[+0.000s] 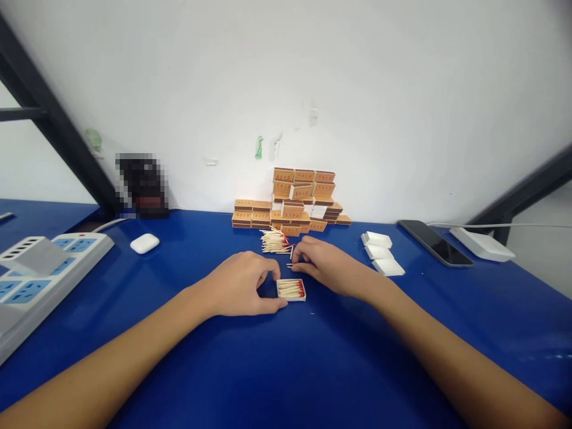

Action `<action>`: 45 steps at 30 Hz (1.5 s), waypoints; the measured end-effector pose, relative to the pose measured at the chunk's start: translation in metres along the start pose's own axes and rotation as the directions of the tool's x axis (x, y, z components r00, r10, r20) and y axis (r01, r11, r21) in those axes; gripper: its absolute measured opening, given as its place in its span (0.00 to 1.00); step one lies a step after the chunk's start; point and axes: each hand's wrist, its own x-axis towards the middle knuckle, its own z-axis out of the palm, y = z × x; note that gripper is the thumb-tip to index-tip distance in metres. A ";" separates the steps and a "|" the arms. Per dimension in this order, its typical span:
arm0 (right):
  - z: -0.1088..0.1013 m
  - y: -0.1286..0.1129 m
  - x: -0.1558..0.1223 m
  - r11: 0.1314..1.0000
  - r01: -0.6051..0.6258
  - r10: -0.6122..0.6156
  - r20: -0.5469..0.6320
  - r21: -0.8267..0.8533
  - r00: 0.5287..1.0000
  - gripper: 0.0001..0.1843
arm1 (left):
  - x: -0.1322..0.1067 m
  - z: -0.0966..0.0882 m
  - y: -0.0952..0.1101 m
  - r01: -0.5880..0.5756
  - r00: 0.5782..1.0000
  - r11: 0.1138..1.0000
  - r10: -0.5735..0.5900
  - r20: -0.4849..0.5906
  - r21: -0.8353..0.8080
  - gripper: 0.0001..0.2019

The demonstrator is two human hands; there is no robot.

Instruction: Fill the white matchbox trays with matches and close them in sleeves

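A small white matchbox tray (291,299) lies on the blue table, filled with red-tipped matches (289,288). My left hand (243,285) holds the tray at its left end, index finger at the far edge and thumb at the near edge. Just beyond the tray, my right hand (325,262) is closed in a pinch. Thin matchsticks (289,266) stick out to the left from its fingertips; their heads are hidden. Behind both hands lies a loose pile of matches (273,241), with a few stray ones at its right side.
Stacked matchboxes (286,215) stand against the white wall. To the right are several small white boxes (382,254), a phone (434,243) and a white device (482,244) with a cable. A white earbud case (145,243) and a power strip (92,244) lie left.
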 end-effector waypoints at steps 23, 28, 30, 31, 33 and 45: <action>-0.015 0.000 -0.018 0.998 -0.034 0.037 0.057 -0.061 0.998 0.08 | 0.001 0.000 -0.001 0.020 1.000 1.000 -0.020 0.003 -0.013 0.17; -0.024 -0.014 -0.027 0.999 0.009 -0.012 0.071 0.040 0.997 0.09 | 0.001 0.001 -0.002 0.023 1.000 1.000 -0.023 -0.015 -0.002 0.17; -0.022 -0.020 -0.030 0.998 0.027 -0.031 0.098 0.050 0.995 0.08 | 0.001 0.001 -0.002 0.016 1.000 1.000 -0.016 -0.016 -0.001 0.16; -0.020 -0.023 -0.031 0.998 0.040 -0.044 0.110 0.043 0.993 0.07 | 0.001 0.001 -0.002 0.013 1.000 1.000 -0.013 -0.018 -0.001 0.16; -0.014 -0.027 -0.031 0.998 0.067 -0.067 0.122 0.004 0.990 0.06 | 0.001 0.001 -0.002 0.011 1.000 1.000 -0.011 -0.021 -0.002 0.15; -0.010 -0.028 -0.027 0.992 0.096 -0.090 0.076 -0.079 0.993 0.05 | 0.002 0.000 -0.001 0.016 1.000 1.000 -0.016 -0.013 0.011 0.16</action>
